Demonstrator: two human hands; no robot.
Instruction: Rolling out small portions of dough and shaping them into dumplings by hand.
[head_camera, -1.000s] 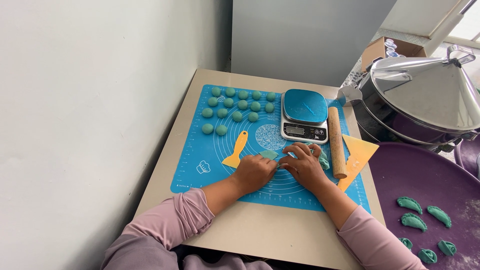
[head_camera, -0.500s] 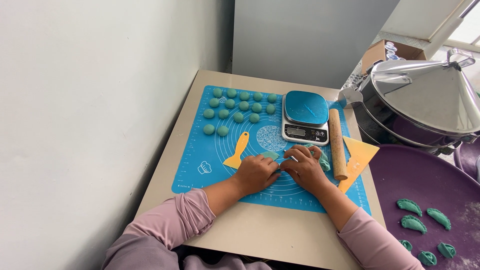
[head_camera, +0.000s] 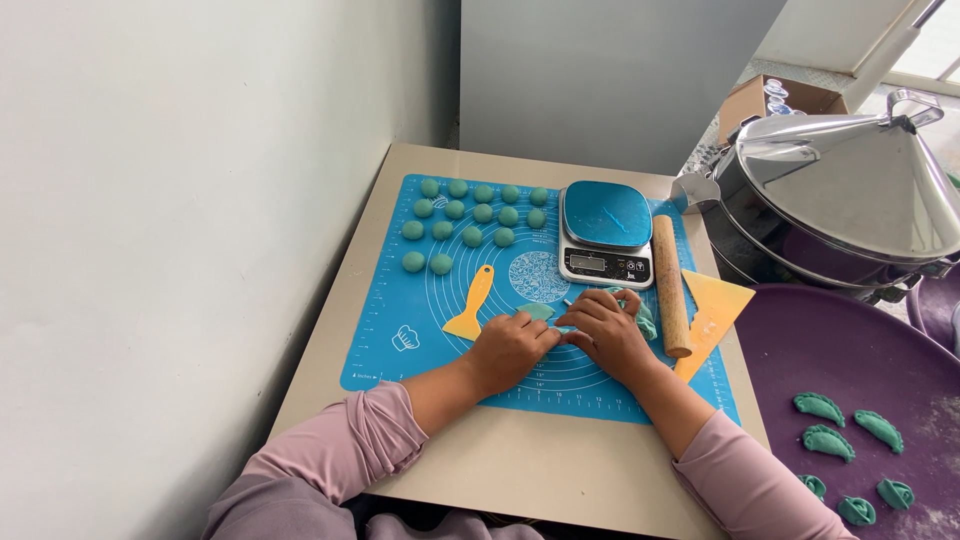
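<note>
Both hands press on the blue mat (head_camera: 400, 310): left hand (head_camera: 512, 348) lies flat, fingers touching a green dough piece (head_camera: 537, 311) at its one o'clock; right hand (head_camera: 608, 330) is curled over more green dough (head_camera: 643, 318) at its two o'clock.

A small beige table (head_camera: 560, 470) carries a blue silicone baking mat (head_camera: 400, 310), which covers most of its top; bare tabletop shows around the mat.

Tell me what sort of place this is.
Likely a home kitchen corner set up for dumpling making: a blue baking mat with green dough balls, a kitchen scale, and a metal steamer.
</note>
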